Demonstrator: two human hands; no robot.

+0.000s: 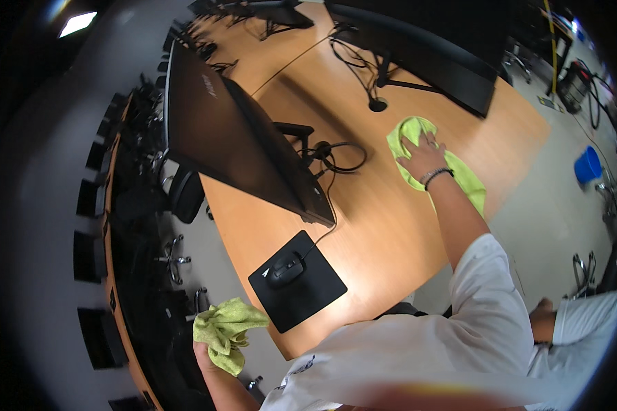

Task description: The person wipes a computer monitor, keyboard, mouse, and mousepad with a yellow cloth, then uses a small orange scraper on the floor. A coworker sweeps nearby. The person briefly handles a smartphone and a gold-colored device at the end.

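Cloth point(227, 327) over most of left hand point(202, 352)

On my feed I count two lime-green cloths point(227, 325), one black wired mouse point(285, 271), one flat black rectangular mouse pad point(315, 293), one round blue bucket point(587, 166).

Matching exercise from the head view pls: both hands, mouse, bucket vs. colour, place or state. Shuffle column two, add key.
Column one
1. Left hand
2. Right hand
3. Computer mouse
4. Bucket

Column two
A. Blue, toward the right of the view
B. On a black mouse pad
C. Gripping a bunched yellow-green cloth
D. Spread over a yellow-green cloth lying on the wooden tabletop

Pairs: 1-C, 2-D, 3-B, 4-A
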